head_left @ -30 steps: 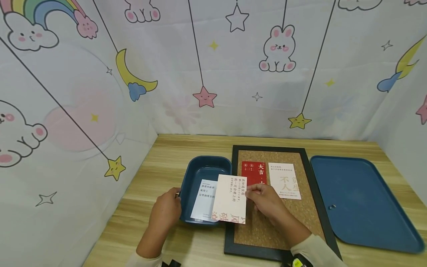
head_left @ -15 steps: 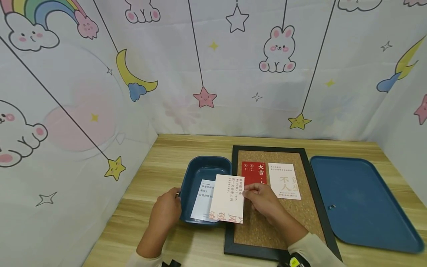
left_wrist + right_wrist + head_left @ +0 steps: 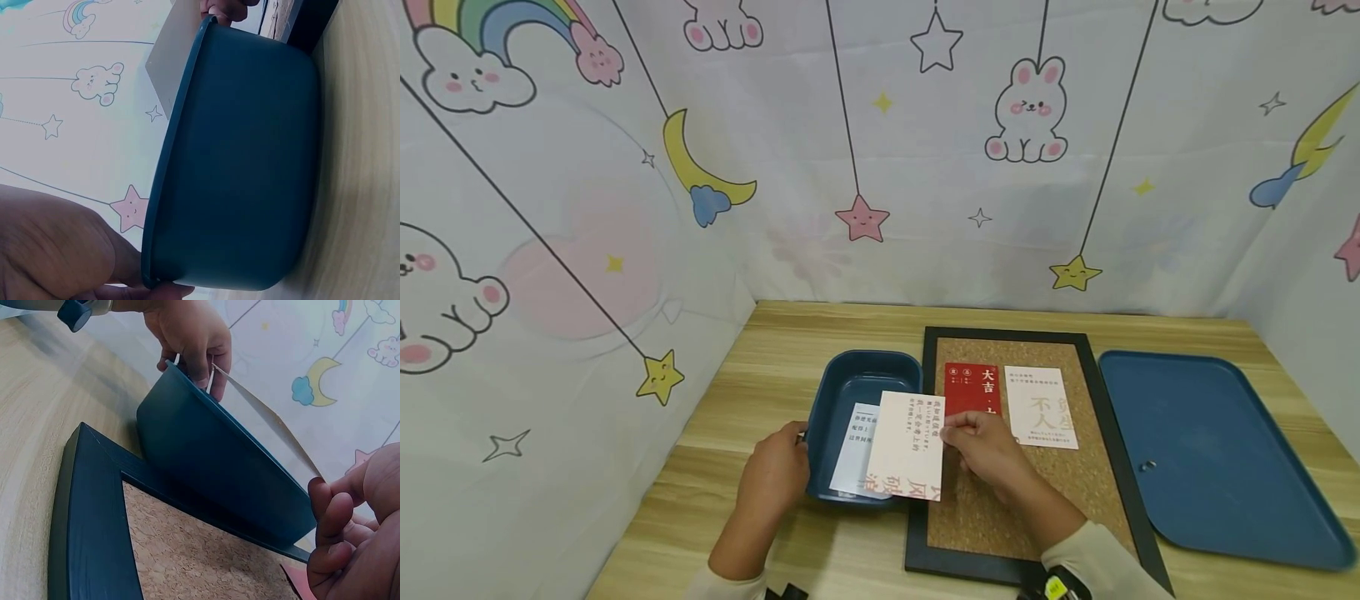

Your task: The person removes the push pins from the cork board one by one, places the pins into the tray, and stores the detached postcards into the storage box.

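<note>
A deep blue plastic bin (image 3: 822, 417) stands left of the corkboard (image 3: 1000, 521). My left hand (image 3: 772, 475) grips its left rim, with the thumb and fingers on either side of the edge in the left wrist view (image 3: 59, 250). Inside the bin lies a pale blue printed card (image 3: 851, 458). Between the thumb and fingers of my right hand (image 3: 988, 446) is the right edge of a cream card (image 3: 907, 446) with red and dark lettering. That card hangs above the bin's right side and covers part of the pale card. In the right wrist view it slopes over the rim.
On the corkboard lie a red card (image 3: 966, 385), partly hidden by my right hand, and a white card (image 3: 1037, 392) with gold characters. Right of the black frame (image 3: 917, 533) is a flat blue tray (image 3: 1232, 475) bearing a small shiny item (image 3: 1147, 466). Printed fabric walls (image 3: 925, 250) enclose the table.
My right hand has shifted slightly left with the cream card, which now covers more of the pale card in the bin. The left hand stays on the rim.
</note>
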`<control>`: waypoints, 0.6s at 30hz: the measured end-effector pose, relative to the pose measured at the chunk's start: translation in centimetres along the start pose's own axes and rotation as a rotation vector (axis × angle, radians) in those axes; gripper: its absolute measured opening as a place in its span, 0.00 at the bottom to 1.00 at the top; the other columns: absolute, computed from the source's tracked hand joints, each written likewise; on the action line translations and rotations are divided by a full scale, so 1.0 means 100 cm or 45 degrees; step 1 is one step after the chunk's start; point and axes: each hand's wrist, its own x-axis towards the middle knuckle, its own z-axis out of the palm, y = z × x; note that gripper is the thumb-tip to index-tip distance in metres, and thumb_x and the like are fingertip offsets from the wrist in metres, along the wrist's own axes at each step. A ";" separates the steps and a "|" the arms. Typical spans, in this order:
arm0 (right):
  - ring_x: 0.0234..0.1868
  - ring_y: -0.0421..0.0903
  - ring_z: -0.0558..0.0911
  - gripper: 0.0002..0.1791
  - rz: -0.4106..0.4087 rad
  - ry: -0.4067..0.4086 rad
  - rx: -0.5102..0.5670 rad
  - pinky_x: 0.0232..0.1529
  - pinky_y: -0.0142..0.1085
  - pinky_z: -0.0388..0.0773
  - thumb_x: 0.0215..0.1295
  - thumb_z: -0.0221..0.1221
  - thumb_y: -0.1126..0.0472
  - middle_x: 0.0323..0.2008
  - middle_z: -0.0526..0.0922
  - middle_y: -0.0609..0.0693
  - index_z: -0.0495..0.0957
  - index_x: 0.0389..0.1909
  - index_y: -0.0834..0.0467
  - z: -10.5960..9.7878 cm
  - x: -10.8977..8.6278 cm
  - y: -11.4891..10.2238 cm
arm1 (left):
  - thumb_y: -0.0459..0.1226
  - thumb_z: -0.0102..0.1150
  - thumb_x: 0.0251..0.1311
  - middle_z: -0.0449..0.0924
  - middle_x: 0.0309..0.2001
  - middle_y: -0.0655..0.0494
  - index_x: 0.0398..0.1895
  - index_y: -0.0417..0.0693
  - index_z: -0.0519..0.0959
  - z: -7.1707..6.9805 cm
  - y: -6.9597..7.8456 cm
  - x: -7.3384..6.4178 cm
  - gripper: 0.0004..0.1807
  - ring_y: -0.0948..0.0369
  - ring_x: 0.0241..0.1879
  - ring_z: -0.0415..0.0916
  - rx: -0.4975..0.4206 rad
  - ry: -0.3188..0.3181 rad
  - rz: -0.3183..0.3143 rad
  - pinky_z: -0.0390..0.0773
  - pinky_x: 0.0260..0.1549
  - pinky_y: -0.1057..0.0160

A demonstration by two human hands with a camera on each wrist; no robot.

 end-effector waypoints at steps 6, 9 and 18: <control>0.22 0.46 0.73 0.13 -0.002 -0.009 -0.003 0.26 0.36 0.72 0.70 0.63 0.62 0.32 0.85 0.54 0.82 0.49 0.65 0.003 0.002 0.000 | 0.27 0.57 0.67 0.87 0.41 0.42 0.56 0.34 0.81 -0.001 0.000 0.000 0.16 0.47 0.37 0.85 0.007 -0.004 -0.005 0.81 0.31 0.46; 0.23 0.46 0.74 0.13 0.005 -0.005 -0.020 0.27 0.36 0.73 0.69 0.63 0.60 0.33 0.85 0.54 0.82 0.50 0.64 0.004 0.003 0.000 | 0.26 0.57 0.67 0.87 0.41 0.42 0.56 0.35 0.81 -0.001 0.001 -0.001 0.16 0.47 0.36 0.85 0.009 0.002 -0.005 0.81 0.30 0.47; 0.23 0.45 0.74 0.13 -0.002 0.006 -0.011 0.26 0.36 0.73 0.69 0.64 0.60 0.33 0.85 0.55 0.82 0.48 0.63 0.009 0.002 -0.003 | 0.26 0.57 0.66 0.87 0.41 0.42 0.55 0.35 0.81 -0.002 0.002 -0.001 0.16 0.47 0.36 0.85 0.012 0.023 0.010 0.81 0.30 0.47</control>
